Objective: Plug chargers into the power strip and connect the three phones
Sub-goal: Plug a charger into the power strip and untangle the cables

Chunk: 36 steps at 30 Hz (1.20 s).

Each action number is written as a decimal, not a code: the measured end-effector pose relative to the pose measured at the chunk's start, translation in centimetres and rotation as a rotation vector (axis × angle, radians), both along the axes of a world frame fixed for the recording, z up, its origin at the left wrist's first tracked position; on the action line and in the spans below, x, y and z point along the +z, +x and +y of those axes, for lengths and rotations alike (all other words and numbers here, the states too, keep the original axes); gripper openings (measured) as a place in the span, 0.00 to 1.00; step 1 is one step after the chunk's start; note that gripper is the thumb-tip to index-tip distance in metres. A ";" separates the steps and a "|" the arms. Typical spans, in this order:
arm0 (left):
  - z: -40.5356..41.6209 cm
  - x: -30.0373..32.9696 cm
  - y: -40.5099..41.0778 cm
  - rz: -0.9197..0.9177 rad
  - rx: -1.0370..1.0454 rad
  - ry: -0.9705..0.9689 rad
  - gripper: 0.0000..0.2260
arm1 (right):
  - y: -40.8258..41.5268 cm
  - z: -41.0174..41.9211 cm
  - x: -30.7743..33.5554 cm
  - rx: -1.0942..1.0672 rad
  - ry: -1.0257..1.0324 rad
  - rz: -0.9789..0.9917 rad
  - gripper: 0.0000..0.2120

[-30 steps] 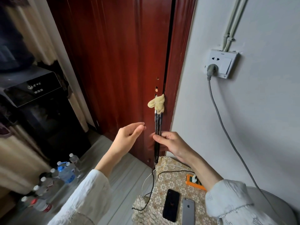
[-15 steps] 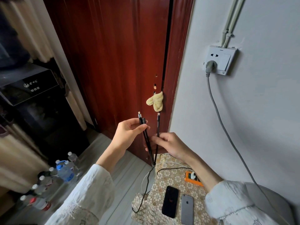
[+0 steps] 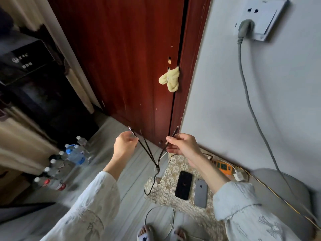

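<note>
A black multi-head charging cable (image 3: 152, 157) fans into three ends above a splitter. My left hand (image 3: 124, 145) pinches one end, a second end sticks up free beside it, and my right hand (image 3: 182, 145) pinches the third. The cable drops to a small table under a lace cloth (image 3: 172, 167). On the cloth lie a black phone (image 3: 183, 185) and a grey phone (image 3: 201, 193), both back side up. An orange power strip (image 3: 224, 167) sits at the wall with a white charger (image 3: 238, 175) beside it. No third phone shows.
A dark red door (image 3: 130, 58) with a yellow cloth (image 3: 171, 79) stands ahead. A grey cord (image 3: 250, 101) hangs from a wall socket (image 3: 260, 16). Water bottles (image 3: 69, 159) crowd the floor at left. A white cable (image 3: 166, 216) loops near my feet. A grey cushion (image 3: 281, 188) lies at right.
My hands have lowered and spread apart, pulling the cable ends into a fan. The view tilted downward, showing the floor and my feet.
</note>
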<state>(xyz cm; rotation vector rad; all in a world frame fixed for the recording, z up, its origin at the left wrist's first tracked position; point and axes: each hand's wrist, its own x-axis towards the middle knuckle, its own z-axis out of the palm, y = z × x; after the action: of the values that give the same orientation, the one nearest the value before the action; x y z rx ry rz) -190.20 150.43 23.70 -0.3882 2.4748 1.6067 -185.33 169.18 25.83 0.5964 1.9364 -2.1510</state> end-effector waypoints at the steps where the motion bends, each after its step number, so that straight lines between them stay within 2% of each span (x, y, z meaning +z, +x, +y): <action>1: 0.5 -0.7 0.6 0.003 -0.058 -0.038 0.08 | 0.0 -0.2 -0.6 -0.003 -0.017 -0.029 0.11; 4: 2.3 -2.8 3.0 -0.010 -0.423 -0.074 0.13 | -0.3 -0.6 -2.6 -0.021 -0.012 -0.082 0.09; 6: 3.3 -4.5 3.9 -0.089 -0.538 -0.029 0.13 | -0.6 -0.6 -4.5 -0.022 0.105 -0.092 0.07; 8: 3.9 -6.9 4.4 -0.140 -0.516 -0.016 0.12 | -0.9 -0.5 -6.9 -0.006 0.219 -0.107 0.09; 11: 3.9 -11.3 5.1 -0.191 -0.450 -0.098 0.11 | -0.3 0.1 -11.7 0.012 0.215 -0.208 0.10; 16: 2.3 -19.5 6.2 -0.335 -0.345 -0.156 0.12 | 1.4 2.3 -21.2 0.033 0.235 -0.397 0.06; 21: 2.0 -25.7 7.1 -0.448 -0.316 -0.040 0.11 | 2.3 5.0 -30.3 0.144 0.575 -0.616 0.19; 26: 3.0 -30.7 7.7 -0.484 -0.316 -0.038 0.14 | 2.6 6.4 -37.0 0.179 0.761 -0.732 0.25; 28: 3.5 -32.4 8.0 -0.483 -0.320 -0.058 0.13 | 2.4 6.0 -38.6 0.184 0.841 -0.783 0.33; 31: 4.3 -33.6 8.0 -0.536 -0.275 0.021 0.11 | 2.1 4.9 -39.8 0.187 0.973 -0.847 0.47; 36: 5.3 -33.9 7.5 -0.577 -0.309 -0.001 0.10 | 1.2 3.7 -40.5 0.111 0.944 -0.887 0.52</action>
<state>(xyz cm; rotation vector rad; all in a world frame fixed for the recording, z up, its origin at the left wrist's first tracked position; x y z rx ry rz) -182.69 155.74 -10.18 -0.3802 1.9815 1.1655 -184.14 172.86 -14.67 1.2429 2.1573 -0.5399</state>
